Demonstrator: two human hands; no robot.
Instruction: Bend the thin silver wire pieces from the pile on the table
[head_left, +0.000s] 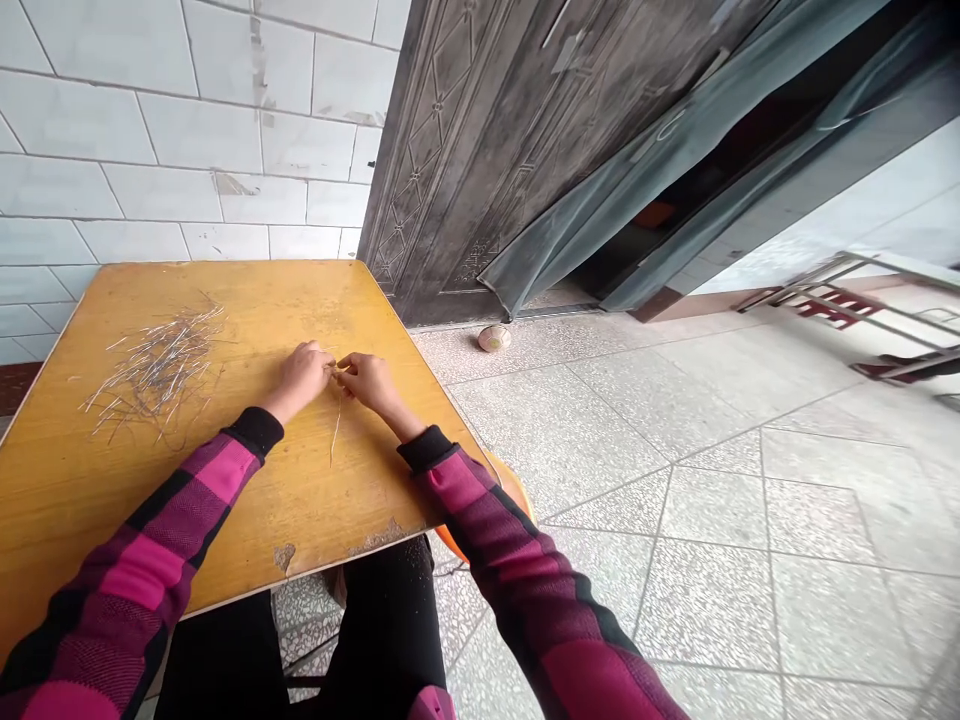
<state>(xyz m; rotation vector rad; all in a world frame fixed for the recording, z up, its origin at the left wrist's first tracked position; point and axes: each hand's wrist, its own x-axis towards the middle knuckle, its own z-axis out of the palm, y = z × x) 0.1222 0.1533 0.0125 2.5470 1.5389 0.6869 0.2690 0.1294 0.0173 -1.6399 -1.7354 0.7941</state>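
Note:
Both hands meet over the middle of a yellow wooden table [247, 500]. My left hand [302, 374] is curled, its fingertips pinched against those of my right hand [369, 381]. Between them they hold a thin pale strand [336, 425] that trails down toward me across the tabletop. A loose heap of several similar thin strands [154, 370] lies on the table to the left of my left hand. Both sleeves are pink and black check.
A white tiled wall stands behind the table, with a dark metal door [517, 140] and grey curtain to the right. A small ball [494, 338] lies on the tiled floor by the doorstep. A metal rack [862, 300] stands far right. An orange stool edge [517, 490] shows beside the table.

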